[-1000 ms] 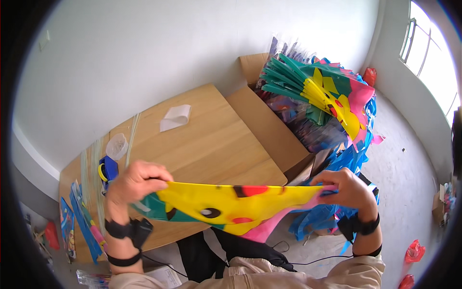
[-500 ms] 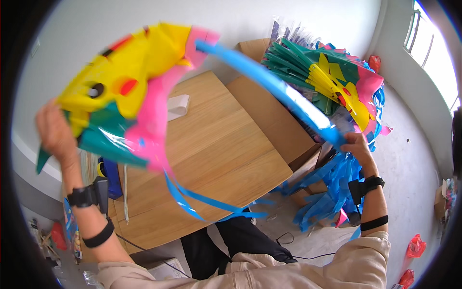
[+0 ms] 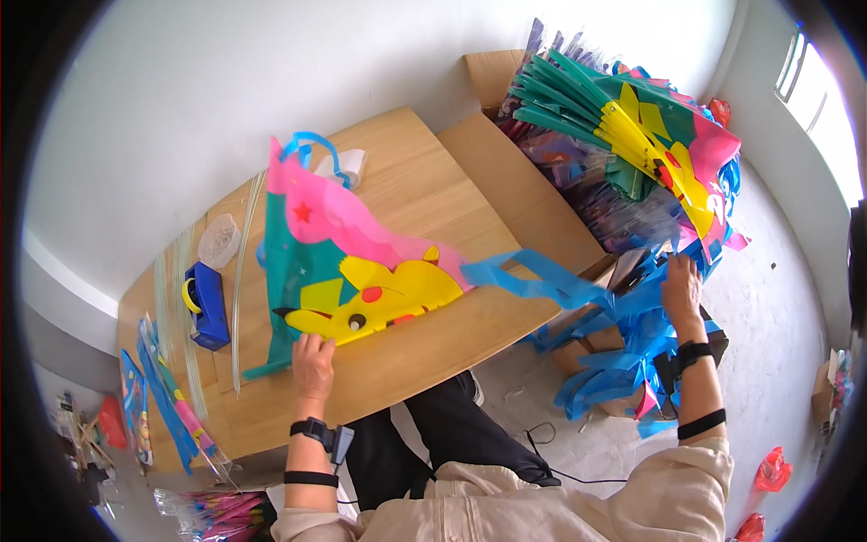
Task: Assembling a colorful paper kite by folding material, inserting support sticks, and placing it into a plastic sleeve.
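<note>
A thin plastic kite (image 3: 406, 280) in pink, green and yellow, printed with a yellow cartoon animal, lies folded over and partly lifted on the wooden table. My left hand (image 3: 313, 361) is closed on its near edge, by the yellow ear. From the kite's right corner a folded blue streamer (image 3: 533, 278) runs slackly toward the right. My right hand (image 3: 682, 289), fingers bunched, is at blue streamers beside the stacked kites; its fingertips are partly hidden. Another blue ribbon (image 3: 312, 140) loops up behind the kite's far corner.
Thin clear rods, a blue tape dispenser (image 3: 209, 307), a clear dish (image 3: 219, 241) and a white roll (image 3: 348, 167) are on the wooden table (image 3: 452, 190). An open carton (image 3: 524, 194) with stacked kites (image 3: 650, 149) stands at right, above a heap of blue streamers (image 3: 605, 361).
My left hand has brought the kite down from the raised far left onto the table, nearer me. The blue streamer, stretched before, now hangs slack. My right hand has shifted slightly right.
</note>
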Available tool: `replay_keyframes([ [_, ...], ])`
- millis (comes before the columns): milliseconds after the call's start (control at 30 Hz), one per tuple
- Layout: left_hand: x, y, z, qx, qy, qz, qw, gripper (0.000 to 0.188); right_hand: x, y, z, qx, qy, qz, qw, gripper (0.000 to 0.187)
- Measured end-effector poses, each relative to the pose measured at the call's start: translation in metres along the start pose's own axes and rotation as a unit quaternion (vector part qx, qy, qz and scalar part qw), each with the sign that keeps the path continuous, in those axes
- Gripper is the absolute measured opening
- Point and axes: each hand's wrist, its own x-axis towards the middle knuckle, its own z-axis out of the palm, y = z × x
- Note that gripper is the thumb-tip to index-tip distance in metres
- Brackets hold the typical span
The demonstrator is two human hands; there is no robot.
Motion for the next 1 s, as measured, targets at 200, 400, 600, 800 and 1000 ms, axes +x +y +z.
replay_keyframes([
  [200, -0.036, 0.037, 0.008, -0.059, -0.015, -0.089, 0.994, 0.018, -0.041, -0.171, -0.027, 0.292, 0.043, -0.233, 0.927, 0.033],
  [400, -0.047, 0.038, -0.002, -0.158, 0.020, -0.116, 0.980, 0.021, -0.082, -0.322, -0.008, 0.413, -0.085, -0.311, 0.852, 0.058],
  [600, -0.075, 0.040, -0.011, -0.096, -0.059, -0.156, 0.981, 0.059, -0.099, -0.338, 0.011, 0.335, -0.160, -0.273, 0.887, 0.066],
  [800, -0.125, 0.024, -0.028, 0.008, -0.125, -0.273, 0.954, 0.070, -0.101, -0.338, 0.005, 0.310, -0.161, -0.287, 0.892, 0.066],
  [1000, -0.142, 0.016, -0.034, 0.039, -0.146, -0.346, 0.926, 0.066, -0.101, -0.336, 0.008, 0.303, -0.167, -0.283, 0.895, 0.064],
])
